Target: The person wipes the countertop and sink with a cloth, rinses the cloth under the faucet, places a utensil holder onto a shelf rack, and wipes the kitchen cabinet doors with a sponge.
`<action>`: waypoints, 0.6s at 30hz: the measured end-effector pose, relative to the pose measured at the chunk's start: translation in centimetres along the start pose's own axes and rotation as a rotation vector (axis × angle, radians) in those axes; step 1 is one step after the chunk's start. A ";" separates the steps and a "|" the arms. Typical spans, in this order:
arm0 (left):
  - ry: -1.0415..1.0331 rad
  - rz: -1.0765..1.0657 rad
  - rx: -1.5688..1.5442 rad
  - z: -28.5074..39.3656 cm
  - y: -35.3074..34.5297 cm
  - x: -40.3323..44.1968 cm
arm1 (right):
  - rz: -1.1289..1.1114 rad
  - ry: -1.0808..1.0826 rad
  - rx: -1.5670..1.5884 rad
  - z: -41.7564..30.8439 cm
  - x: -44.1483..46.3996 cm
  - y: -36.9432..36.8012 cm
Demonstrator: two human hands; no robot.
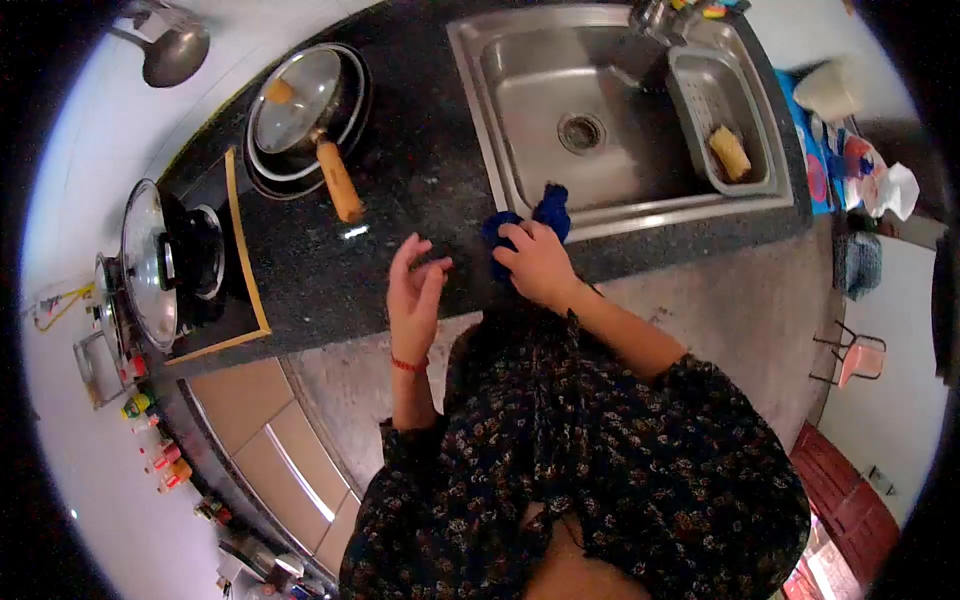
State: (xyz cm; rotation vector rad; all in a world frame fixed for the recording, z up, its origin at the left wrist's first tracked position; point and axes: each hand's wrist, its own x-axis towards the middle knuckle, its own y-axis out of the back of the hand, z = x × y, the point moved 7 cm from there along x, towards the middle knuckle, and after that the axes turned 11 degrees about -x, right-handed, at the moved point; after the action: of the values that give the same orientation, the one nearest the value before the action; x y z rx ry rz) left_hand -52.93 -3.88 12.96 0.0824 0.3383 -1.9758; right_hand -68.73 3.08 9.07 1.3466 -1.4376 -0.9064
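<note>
While the right grip (541, 266) clasps a blue cloth (552, 209), the left grip (411, 293) hangs empty, loosely curled.
Cloth bunched on the desk (335, 275), at the sink (640, 222).

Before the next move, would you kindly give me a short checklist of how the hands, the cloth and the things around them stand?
1. Right hand on the blue cloth: ok, its fingers touch it.
2. Firm grip on the cloth: cannot tell; the hand hides the underside.
3. Left hand free: ok, it holds nothing, fingers slightly curled.
4. Cloth spread flat: not ok, it is bunched beside the front left corner of the sink.
5. Wooden handle apart from the left hand: ok, a gap shows between them.
6. Yellow sponge in the metal tray: ok, it lies inside.
</note>
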 end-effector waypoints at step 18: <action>0.098 -0.156 0.055 -3.2 -5.5 3.4 | 0.453 -1.029 1.240 25.6 -8.8 9.8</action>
State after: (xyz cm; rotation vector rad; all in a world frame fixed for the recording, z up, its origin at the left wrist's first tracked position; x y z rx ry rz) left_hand -59.59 -3.88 10.26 0.1940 0.3634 -2.1403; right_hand -96.44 10.94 9.69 1.2078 -3.2802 -0.2918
